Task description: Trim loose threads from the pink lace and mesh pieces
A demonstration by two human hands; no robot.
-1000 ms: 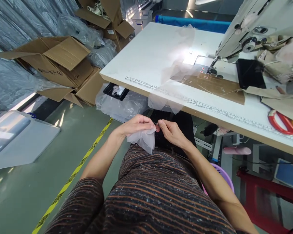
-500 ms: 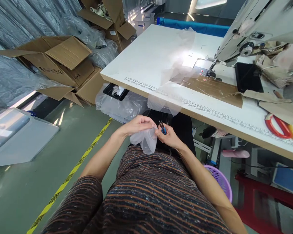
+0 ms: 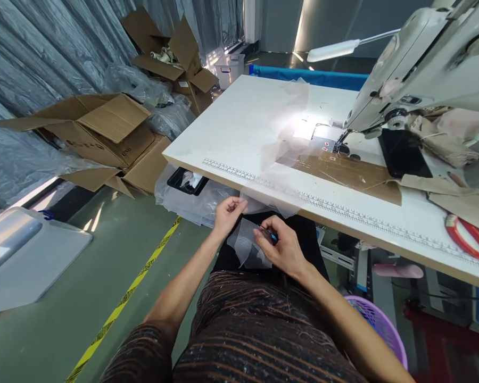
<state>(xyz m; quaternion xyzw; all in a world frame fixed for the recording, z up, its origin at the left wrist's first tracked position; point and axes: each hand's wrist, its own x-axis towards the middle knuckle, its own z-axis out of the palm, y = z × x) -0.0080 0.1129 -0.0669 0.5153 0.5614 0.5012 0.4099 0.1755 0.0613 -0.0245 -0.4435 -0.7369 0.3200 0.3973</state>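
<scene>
My left hand (image 3: 227, 213) pinches the upper edge of a sheer white fabric piece (image 3: 247, 247) just below the table's front edge. My right hand (image 3: 281, 247) is closed round small blue-handled thread snips (image 3: 270, 235), held against the same fabric over my lap. More sheer fabric (image 3: 281, 141) drapes over the white sewing table (image 3: 239, 114) and hangs off its front. The sewing machine (image 3: 419, 64) stands at the right, with a brown paper sheet (image 3: 347, 170) under its needle.
Open cardboard boxes (image 3: 104, 133) and plastic bags lie on the floor to the left. A grey plastic lid (image 3: 27, 255) sits near left. A purple basket (image 3: 387, 330) stands under the table by my right arm. Red-handled scissors (image 3: 469, 236) rest at the table's right edge.
Both hands rose toward the table edge. The fabric, bunched before, now hangs spread between them. The snips appeared in my right hand half a second ago and stay there.
</scene>
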